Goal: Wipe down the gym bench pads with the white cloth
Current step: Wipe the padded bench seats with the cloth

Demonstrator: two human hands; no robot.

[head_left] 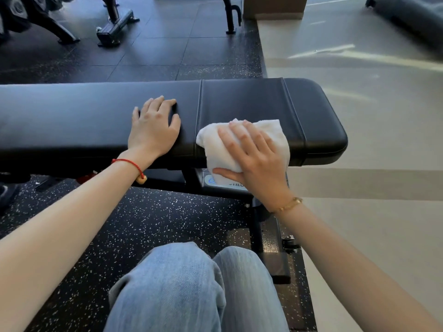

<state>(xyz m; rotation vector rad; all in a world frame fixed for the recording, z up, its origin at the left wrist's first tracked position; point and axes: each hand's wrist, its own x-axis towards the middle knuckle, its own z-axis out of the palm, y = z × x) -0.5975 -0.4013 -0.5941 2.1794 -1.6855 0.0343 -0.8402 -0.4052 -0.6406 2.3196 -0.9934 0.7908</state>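
place: gym | evidence: long black padded vinyl weight bench (239, 104) on a black steel frame (257, 226) | floor: black rubber tiles flecked with white (143, 224), meeting smooth pale grey flooring (359, 140) at right | background: black metal feet of exercise machines (115, 29) standing on the tiles

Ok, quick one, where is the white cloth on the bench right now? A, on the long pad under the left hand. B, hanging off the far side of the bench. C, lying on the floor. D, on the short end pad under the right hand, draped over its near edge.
D: the right hand presses the white cloth onto the short end pad, cloth draping over the near edge.
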